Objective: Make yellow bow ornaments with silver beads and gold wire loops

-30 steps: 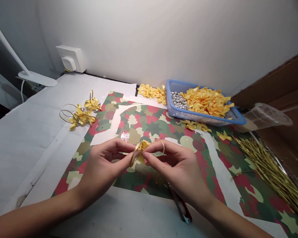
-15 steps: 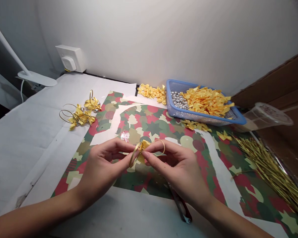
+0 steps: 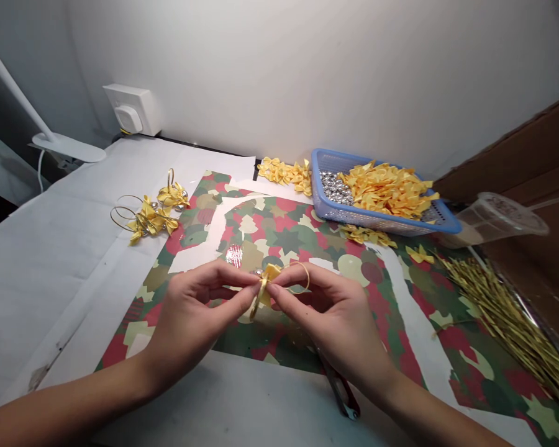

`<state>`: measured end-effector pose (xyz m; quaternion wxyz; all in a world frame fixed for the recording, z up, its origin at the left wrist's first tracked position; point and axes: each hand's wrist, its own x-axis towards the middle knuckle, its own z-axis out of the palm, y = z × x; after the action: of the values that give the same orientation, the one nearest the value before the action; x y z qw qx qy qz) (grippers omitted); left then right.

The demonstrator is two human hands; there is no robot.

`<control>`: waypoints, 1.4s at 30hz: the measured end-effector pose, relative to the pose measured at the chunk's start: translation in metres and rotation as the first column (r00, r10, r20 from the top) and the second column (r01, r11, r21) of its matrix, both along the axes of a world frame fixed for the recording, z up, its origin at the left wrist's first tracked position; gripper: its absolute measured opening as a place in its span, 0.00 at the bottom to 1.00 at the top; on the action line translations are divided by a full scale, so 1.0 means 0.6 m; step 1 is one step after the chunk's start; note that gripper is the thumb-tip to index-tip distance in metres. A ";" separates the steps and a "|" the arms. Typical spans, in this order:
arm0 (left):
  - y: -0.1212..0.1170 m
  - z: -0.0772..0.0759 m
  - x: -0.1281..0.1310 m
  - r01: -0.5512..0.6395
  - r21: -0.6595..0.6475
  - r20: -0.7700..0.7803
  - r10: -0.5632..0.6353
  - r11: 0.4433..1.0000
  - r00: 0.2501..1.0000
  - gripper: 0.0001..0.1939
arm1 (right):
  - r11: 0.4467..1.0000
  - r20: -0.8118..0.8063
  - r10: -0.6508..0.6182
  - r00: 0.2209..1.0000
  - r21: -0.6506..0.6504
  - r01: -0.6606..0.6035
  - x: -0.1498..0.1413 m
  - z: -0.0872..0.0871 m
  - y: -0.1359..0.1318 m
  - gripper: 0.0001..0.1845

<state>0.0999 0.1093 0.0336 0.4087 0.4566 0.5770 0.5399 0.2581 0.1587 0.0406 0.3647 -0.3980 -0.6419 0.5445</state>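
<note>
My left hand and my right hand meet over the patterned paper, both pinched on one small piece: a yellow ribbon bow tied with thin gold cord. The cord loops out to the right above my right fingers. A tiny silver bead shows at the bow's left edge. The gold loop below the bow now looks narrow, edge-on, between my fingertips.
A blue basket of yellow bows and silver beads stands at the back right. Finished bow pieces lie back left. Gold cords lie at right, a plastic cup beside them. Pliers rest under my right wrist. A wall socket sits at the back.
The gold loop held between my fingertips has turned from a wide ring to a narrow edge-on shape. A silver bead now shows beside the bow. Both hands stay in place.
</note>
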 end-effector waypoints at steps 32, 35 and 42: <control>0.008 -0.001 0.002 0.009 -0.073 0.148 0.002 0.997 0.989 0.09 | 0.998 -0.030 -0.055 0.998 0.005 0.055 -0.005 -0.012 -0.004 0.06; 0.010 0.001 0.001 0.015 -0.109 0.197 0.007 0.994 0.980 0.11 | 0.998 -0.046 -0.047 0.998 -0.044 0.045 -0.004 -0.016 -0.004 0.05; 0.010 0.003 0.002 0.029 -0.127 0.225 0.000 0.991 0.974 0.12 | 0.986 -0.082 -0.047 0.995 -0.166 0.033 -0.005 -0.014 -0.002 0.06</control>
<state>0.1011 0.1155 0.0353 0.5040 0.3695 0.5577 0.5463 0.2553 0.1574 0.0324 0.3687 -0.4158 -0.5703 0.6050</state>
